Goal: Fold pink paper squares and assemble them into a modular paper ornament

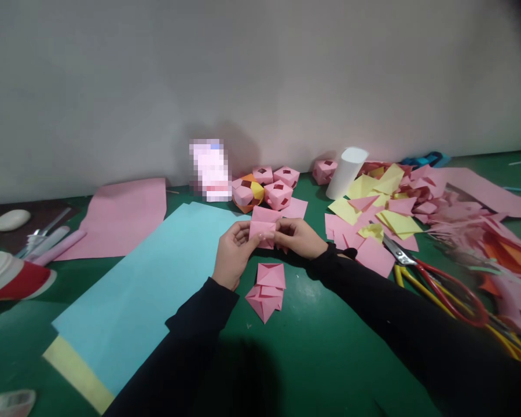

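Between my two hands is a small square of folded pink paper [263,223], held up above the green table. My left hand [235,250] pinches its lower left side, thumb in front. At its right edge, my right hand [301,236] grips with thumb and fingertips. Closer to me lie several folded pink paper pieces [269,284], partly overlapping. Just behind my hands sit several pink paper balls with square holes [278,194], one set in an orange and yellow paper ring [256,191].
Left are blue paper sheets [156,278], a pink sheet [125,214] and a red-and-white cup [17,277]. Right are a white paper tube [346,174], loose pink and yellow squares [386,191], red-handled scissors [443,289] and a pink glue gun [510,301]. A blurred-out phone [211,169] leans against the wall.
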Action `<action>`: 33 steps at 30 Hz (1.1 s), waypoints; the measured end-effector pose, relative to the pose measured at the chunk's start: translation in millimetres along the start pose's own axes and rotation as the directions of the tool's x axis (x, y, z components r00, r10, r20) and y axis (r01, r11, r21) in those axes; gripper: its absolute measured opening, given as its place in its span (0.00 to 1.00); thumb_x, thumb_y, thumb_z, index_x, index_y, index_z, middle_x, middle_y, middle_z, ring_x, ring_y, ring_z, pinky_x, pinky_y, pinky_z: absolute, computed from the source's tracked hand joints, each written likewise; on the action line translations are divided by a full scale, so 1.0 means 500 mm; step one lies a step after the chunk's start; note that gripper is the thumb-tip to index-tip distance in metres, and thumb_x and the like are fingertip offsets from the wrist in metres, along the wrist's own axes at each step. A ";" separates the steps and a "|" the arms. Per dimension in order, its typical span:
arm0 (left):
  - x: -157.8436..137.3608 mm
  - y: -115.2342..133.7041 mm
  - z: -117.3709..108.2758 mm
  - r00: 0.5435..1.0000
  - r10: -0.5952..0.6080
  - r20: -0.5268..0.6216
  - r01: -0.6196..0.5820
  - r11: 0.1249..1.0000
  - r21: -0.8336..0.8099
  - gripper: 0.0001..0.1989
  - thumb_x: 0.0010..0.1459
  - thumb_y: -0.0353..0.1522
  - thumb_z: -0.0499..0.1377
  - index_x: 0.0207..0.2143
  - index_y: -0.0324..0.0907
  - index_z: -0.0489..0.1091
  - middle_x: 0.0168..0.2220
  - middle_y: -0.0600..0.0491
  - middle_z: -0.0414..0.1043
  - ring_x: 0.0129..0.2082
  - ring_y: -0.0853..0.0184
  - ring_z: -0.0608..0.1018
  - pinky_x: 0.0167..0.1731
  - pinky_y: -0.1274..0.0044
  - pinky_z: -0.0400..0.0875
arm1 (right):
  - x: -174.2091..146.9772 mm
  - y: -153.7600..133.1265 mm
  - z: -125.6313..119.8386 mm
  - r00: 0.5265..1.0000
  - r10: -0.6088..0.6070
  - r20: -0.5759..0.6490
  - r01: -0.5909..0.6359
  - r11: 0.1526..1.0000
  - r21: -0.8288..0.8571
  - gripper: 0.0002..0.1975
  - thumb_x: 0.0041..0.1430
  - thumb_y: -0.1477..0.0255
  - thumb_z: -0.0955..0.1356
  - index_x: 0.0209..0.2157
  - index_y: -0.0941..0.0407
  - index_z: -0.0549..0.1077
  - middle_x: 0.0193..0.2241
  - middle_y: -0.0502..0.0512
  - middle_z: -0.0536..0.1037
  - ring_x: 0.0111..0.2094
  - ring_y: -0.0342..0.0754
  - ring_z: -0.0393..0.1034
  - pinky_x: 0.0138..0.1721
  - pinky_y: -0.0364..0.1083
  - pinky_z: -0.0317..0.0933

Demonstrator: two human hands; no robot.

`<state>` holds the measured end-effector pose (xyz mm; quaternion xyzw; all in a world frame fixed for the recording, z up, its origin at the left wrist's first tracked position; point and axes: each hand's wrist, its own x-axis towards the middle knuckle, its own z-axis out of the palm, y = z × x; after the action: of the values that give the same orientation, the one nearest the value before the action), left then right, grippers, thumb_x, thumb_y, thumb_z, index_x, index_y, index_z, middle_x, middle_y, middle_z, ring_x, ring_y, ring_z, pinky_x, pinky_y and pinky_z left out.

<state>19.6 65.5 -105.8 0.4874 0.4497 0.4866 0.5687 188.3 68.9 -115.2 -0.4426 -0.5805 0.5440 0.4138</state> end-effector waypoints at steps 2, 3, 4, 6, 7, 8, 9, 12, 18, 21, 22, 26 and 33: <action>0.000 -0.001 0.000 1.000 -0.003 -0.029 0.002 0.999 -0.034 0.17 0.45 0.35 0.70 0.38 0.39 0.72 0.37 0.49 0.79 0.38 0.63 0.79 0.43 0.72 0.72 | 0.001 -0.001 -0.001 1.000 0.000 0.005 0.000 0.998 0.058 0.22 0.48 0.51 0.72 0.24 0.57 0.71 0.19 0.48 0.72 0.18 0.38 0.63 0.19 0.39 0.59; 0.000 -0.002 0.000 0.999 -0.009 -0.040 0.007 0.999 -0.052 0.18 0.46 0.35 0.70 0.38 0.39 0.72 0.36 0.49 0.79 0.38 0.64 0.79 0.43 0.72 0.72 | 0.001 0.000 -0.002 1.000 -0.002 0.010 0.001 0.997 0.081 0.22 0.48 0.51 0.72 0.25 0.57 0.72 0.20 0.48 0.73 0.19 0.39 0.65 0.21 0.39 0.61; 0.001 -0.004 -0.001 0.999 -0.015 -0.046 0.012 0.998 -0.068 0.18 0.45 0.35 0.70 0.39 0.39 0.72 0.36 0.50 0.79 0.37 0.64 0.79 0.43 0.72 0.72 | 0.002 0.001 -0.003 1.000 -0.004 0.015 0.003 0.995 0.097 0.21 0.48 0.52 0.73 0.26 0.57 0.73 0.20 0.49 0.73 0.20 0.39 0.66 0.22 0.39 0.62; 0.002 -0.006 -0.002 0.999 -0.023 -0.045 0.019 0.995 -0.093 0.19 0.45 0.35 0.71 0.39 0.39 0.73 0.36 0.49 0.79 0.36 0.64 0.80 0.43 0.71 0.72 | 0.004 0.003 -0.005 1.000 -0.009 0.022 0.006 0.994 0.113 0.20 0.47 0.54 0.74 0.26 0.58 0.73 0.21 0.49 0.74 0.21 0.39 0.67 0.23 0.40 0.63; 0.003 -0.006 -0.002 0.999 -0.025 -0.044 0.020 0.995 -0.102 0.19 0.44 0.35 0.71 0.39 0.39 0.73 0.36 0.49 0.79 0.36 0.64 0.80 0.43 0.71 0.72 | 0.004 0.004 -0.005 1.000 -0.010 0.021 0.007 0.993 0.119 0.20 0.47 0.55 0.74 0.26 0.58 0.73 0.21 0.49 0.74 0.21 0.39 0.67 0.24 0.40 0.63; 0.003 -0.007 -0.002 0.999 -0.026 -0.042 0.022 0.994 -0.108 0.19 0.44 0.35 0.71 0.38 0.38 0.73 0.36 0.49 0.79 0.36 0.63 0.80 0.43 0.71 0.72 | 0.005 0.005 -0.006 1.000 -0.009 0.017 0.007 0.992 0.124 0.19 0.47 0.55 0.74 0.26 0.58 0.74 0.21 0.49 0.74 0.21 0.39 0.67 0.24 0.40 0.64; 0.004 -0.008 -0.002 0.999 -0.028 -0.042 0.023 0.993 -0.112 0.19 0.44 0.36 0.71 0.38 0.38 0.73 0.37 0.48 0.79 0.37 0.63 0.80 0.43 0.71 0.72 | 0.005 0.006 -0.006 1.000 -0.008 0.011 0.006 0.992 0.129 0.19 0.46 0.55 0.75 0.25 0.58 0.74 0.21 0.49 0.74 0.21 0.40 0.67 0.24 0.40 0.64; 0.004 -0.008 -0.002 0.999 -0.032 -0.044 0.027 0.993 -0.118 0.18 0.44 0.36 0.71 0.37 0.38 0.73 0.36 0.48 0.79 0.37 0.62 0.80 0.42 0.71 0.73 | 0.005 0.004 -0.005 1.000 0.001 -0.009 0.000 0.991 0.134 0.19 0.45 0.55 0.75 0.25 0.58 0.74 0.20 0.49 0.74 0.20 0.40 0.67 0.23 0.40 0.63; 0.004 -0.008 -0.002 0.999 -0.025 -0.041 0.020 0.993 -0.113 0.17 0.44 0.36 0.71 0.36 0.38 0.73 0.35 0.49 0.79 0.36 0.63 0.80 0.41 0.72 0.73 | 0.003 -0.002 -0.003 1.000 0.013 -0.028 -0.009 0.992 0.125 0.19 0.44 0.57 0.76 0.24 0.58 0.74 0.19 0.49 0.75 0.19 0.39 0.66 0.21 0.40 0.62; 0.004 -0.008 -0.002 0.998 -0.028 -0.051 0.023 0.994 -0.103 0.17 0.44 0.36 0.71 0.35 0.38 0.73 0.34 0.49 0.79 0.35 0.63 0.80 0.40 0.72 0.73 | 0.003 -0.002 -0.002 0.999 0.006 -0.034 -0.002 0.994 0.112 0.19 0.44 0.57 0.76 0.23 0.58 0.73 0.17 0.48 0.73 0.18 0.39 0.65 0.20 0.40 0.61; 0.004 -0.007 -0.002 0.998 -0.029 -0.053 0.023 0.995 -0.102 0.17 0.44 0.36 0.71 0.35 0.38 0.74 0.34 0.49 0.79 0.35 0.63 0.80 0.40 0.72 0.73 | 0.003 -0.003 -0.002 0.999 0.006 -0.037 -0.002 0.994 0.106 0.19 0.44 0.56 0.76 0.22 0.58 0.72 0.17 0.48 0.73 0.18 0.39 0.65 0.20 0.40 0.61; 0.004 -0.005 -0.001 0.998 -0.032 -0.053 0.026 0.993 -0.112 0.16 0.44 0.35 0.71 0.35 0.38 0.74 0.34 0.49 0.79 0.35 0.64 0.80 0.40 0.73 0.73 | 0.002 -0.006 -0.002 0.999 0.015 -0.042 -0.011 0.996 0.092 0.19 0.44 0.56 0.76 0.22 0.58 0.72 0.18 0.49 0.74 0.19 0.39 0.65 0.21 0.40 0.61; 0.005 -0.010 -0.002 0.998 -0.029 -0.051 0.023 0.994 -0.109 0.15 0.46 0.36 0.70 0.35 0.38 0.74 0.33 0.50 0.79 0.35 0.63 0.80 0.40 0.72 0.73 | 0.001 -0.016 0.001 0.998 0.035 -0.057 -0.030 0.996 0.090 0.20 0.44 0.56 0.75 0.21 0.58 0.71 0.17 0.48 0.72 0.18 0.38 0.63 0.19 0.40 0.59</action>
<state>19.5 67.9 -110.9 0.4369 0.4436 0.5154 0.5888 187.3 69.3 -107.1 -0.4488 -0.5362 0.5627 0.4409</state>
